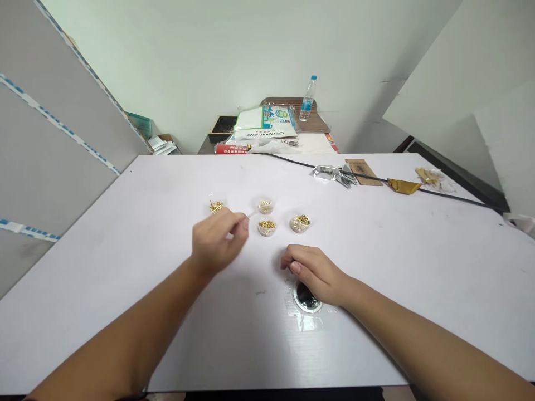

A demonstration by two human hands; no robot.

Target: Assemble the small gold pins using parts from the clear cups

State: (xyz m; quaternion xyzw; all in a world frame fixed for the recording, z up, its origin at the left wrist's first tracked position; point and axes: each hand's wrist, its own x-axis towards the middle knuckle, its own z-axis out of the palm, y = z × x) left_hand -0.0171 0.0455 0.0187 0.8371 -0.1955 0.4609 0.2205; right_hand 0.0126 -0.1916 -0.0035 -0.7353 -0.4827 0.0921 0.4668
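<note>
My left hand [219, 236] is closed in a pinch above the white table. From its fingertips a thin pale sliver seems to stick out toward the cups; it is too small to name. Just beyond that hand lies a pile of small gold metal pieces [216, 206], partly hidden by it. To its right stand a far clear cup [264, 207], a near clear cup [266, 228] and a right-hand clear cup [300, 224], each holding small gold pieces. My right hand [313, 270] rests on the table with fingers curled, and nothing shows in it.
A round black-centred grommet [307, 297], taped down, sits under my right wrist. Across the back right runs a black cable [288, 160], near a silver packet [328, 172], cardboard [363, 171] and gold foil [403, 186]. A water bottle [307, 100] stands behind the table.
</note>
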